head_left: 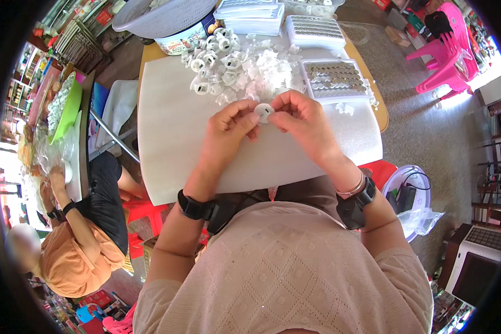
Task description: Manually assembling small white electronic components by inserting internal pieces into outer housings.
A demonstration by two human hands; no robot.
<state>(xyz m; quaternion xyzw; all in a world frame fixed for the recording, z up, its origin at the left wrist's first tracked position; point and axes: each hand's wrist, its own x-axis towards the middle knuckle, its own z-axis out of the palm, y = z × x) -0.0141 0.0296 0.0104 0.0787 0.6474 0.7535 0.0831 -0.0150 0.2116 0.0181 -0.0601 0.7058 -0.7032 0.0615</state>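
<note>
Between my two hands, above the near part of the white tabletop (206, 161), is a small white round plastic piece (259, 115) with a dark slot in its middle. My left hand (228, 125) pinches its left edge between thumb and fingers. At its right edge, the fingers of my right hand (301, 116) are closed on it too. Just beyond my hands lies a heap of small white plastic parts (273, 69). Several white ring-shaped housings (206, 60) with dark openings lie at its left. Right of the heap sits a clear tray (334, 99) with rows of small greyish pieces.
Stacked white trays (250, 25), another filled tray (315, 30) and a large grey basket (145, 19) stand at the back. At far left a co-worker in an orange top (78, 259) works at another table. Pink chairs (451, 53) and a white tub (414, 183) are to the right.
</note>
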